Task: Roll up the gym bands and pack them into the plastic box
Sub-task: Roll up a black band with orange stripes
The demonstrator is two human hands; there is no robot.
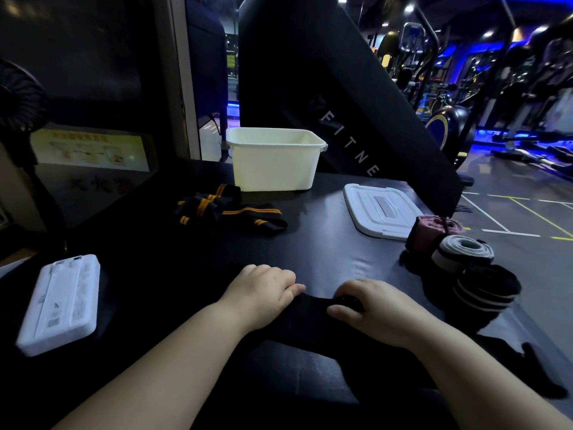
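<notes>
Both hands work low on the dark tabletop (325, 243), close together with knuckles up. The left hand (263, 293) has its fingers curled down and its thumb reaching toward the other hand, pinching one edge of a black band (310, 311). The right hand (378, 308) curls its fingers over the same band, where a small tight roll appears to sit under the fingertips, its thumb on the near side. The band spans the gap between the two hands and runs back under the right forearm, its loose tail lying behind and outside the right wrist. Just outside the right hand stand three finished rolls in a close row: a black roll with pale stripes (486, 290) nearest it, a grey-white roll (462, 251) beyond that, and a dusty pink roll (431, 231) farthest. Ahead of the right hand lies a white lid (381, 209), flat on the tabletop. Well ahead of the left hand stands the white plastic box (273, 162), upright and open; what lies inside cannot be seen. Between it and the left hand lies a loose heap of black bands with orange stripes (229, 209). Outside the left forearm rests a white flat device (59, 305).
</notes>
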